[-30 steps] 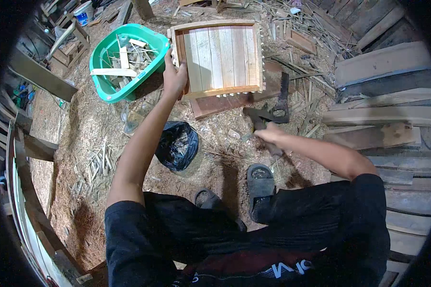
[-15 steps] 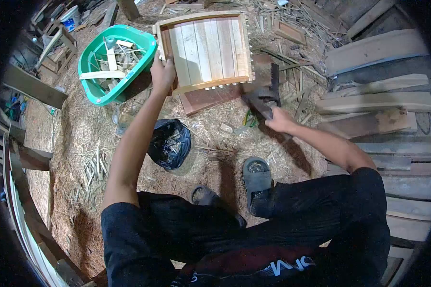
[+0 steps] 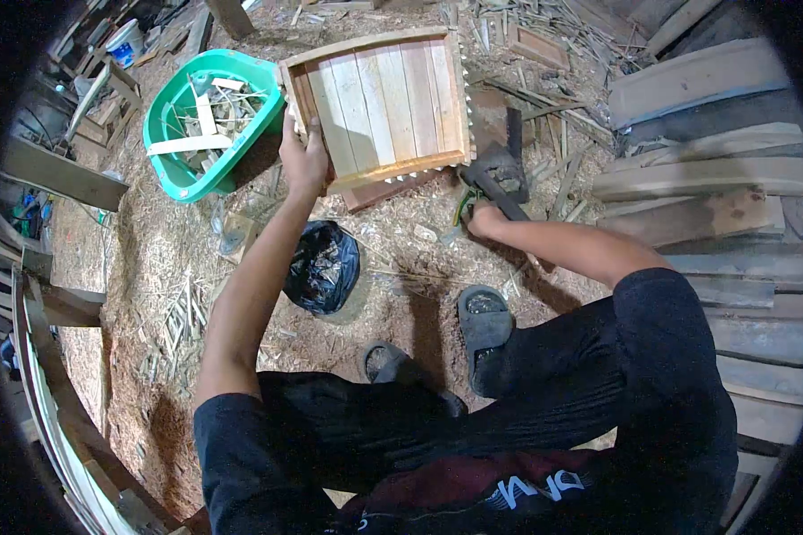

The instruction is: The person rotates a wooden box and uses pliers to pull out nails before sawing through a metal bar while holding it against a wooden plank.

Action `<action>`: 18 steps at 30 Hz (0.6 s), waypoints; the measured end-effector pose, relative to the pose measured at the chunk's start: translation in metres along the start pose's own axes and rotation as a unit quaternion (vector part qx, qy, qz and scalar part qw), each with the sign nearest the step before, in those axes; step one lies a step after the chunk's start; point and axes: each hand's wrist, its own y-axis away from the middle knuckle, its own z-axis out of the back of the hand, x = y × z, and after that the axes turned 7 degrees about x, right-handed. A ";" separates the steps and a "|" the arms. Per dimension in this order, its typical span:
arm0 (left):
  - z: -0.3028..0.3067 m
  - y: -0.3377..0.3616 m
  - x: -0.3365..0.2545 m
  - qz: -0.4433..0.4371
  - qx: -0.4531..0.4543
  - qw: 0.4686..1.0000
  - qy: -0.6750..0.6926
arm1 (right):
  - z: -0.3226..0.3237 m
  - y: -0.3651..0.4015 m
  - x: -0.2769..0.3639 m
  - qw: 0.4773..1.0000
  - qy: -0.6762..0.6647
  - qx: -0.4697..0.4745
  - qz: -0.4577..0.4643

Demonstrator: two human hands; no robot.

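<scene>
A slatted wooden panel with a raised frame [image 3: 384,107] and small pegs along its edges is tilted up, its left side gripped by my left hand [image 3: 303,163]. My right hand [image 3: 484,219] is closed on a tool with green-yellow handles [image 3: 464,204], partly hidden by the fingers. Just beyond that hand lies a dark tool [image 3: 500,189], close to the panel's lower right corner. Part of a reddish board [image 3: 366,198] shows beneath the panel.
A green tub [image 3: 165,114] of wood scraps stands left of the panel. A black bag [image 3: 323,267] of scraps sits nearer my feet. Stacked planks [image 3: 700,178] line the right side. Shavings and sticks cover the floor. Wooden pieces [image 3: 67,174] stand at left.
My right hand has let go of the dark tool and shifted left, taking hold of the green-handled tool that lay on the floor. My left hand still holds the panel.
</scene>
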 end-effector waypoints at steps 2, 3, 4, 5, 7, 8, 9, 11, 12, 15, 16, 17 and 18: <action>0.002 0.000 0.002 0.020 0.003 1.000 -0.018 | 0.001 -0.016 0.001 1.000 -0.003 0.001 -0.013; 0.003 -0.001 0.003 0.015 0.002 0.999 -0.030 | 0.004 -0.022 0.001 1.000 0.011 0.024 -0.013; 0.003 -0.001 0.005 0.011 0.002 0.999 -0.042 | 0.007 -0.028 0.001 0.998 0.025 0.047 -0.013; 0.003 0.000 0.007 0.023 0.007 0.999 -0.025 | 0.006 -0.034 0.003 0.991 0.070 0.100 -0.062; 0.005 0.002 -0.001 0.040 0.019 0.999 -0.020 | -0.020 -0.062 -0.006 0.989 0.123 0.054 -0.056; 0.006 0.002 -0.004 0.047 0.027 0.998 -0.018 | -0.028 -0.070 -0.009 0.987 0.147 0.030 -0.053; 0.005 0.002 -0.003 0.039 0.025 0.999 -0.015 | 0.001 -0.040 0.015 0.989 0.135 0.052 -0.036; 0.002 -0.002 0.010 0.014 0.016 1.000 -0.001 | -0.001 -0.052 0.011 0.988 0.128 0.077 -0.044; 0.002 -0.003 0.010 0.001 0.009 1.000 0.006 | 0.005 -0.052 0.015 0.987 0.127 0.087 -0.046; 0.005 -0.008 0.006 0.006 0.016 1.000 0.020 | 0.017 -0.035 0.020 0.989 0.131 0.066 -0.004; 0.009 -0.013 -0.003 0.031 0.027 0.999 0.012 | 0.022 -0.026 0.019 0.995 0.066 0.064 -0.028; 0.017 -0.017 -0.011 0.057 0.037 0.998 0.004 | 0.026 -0.014 0.016 0.997 0.000 0.063 -0.050; 0.023 -0.019 -0.015 0.084 0.047 0.995 -0.007 | 0.029 -0.009 0.011 0.993 -0.065 0.064 -0.071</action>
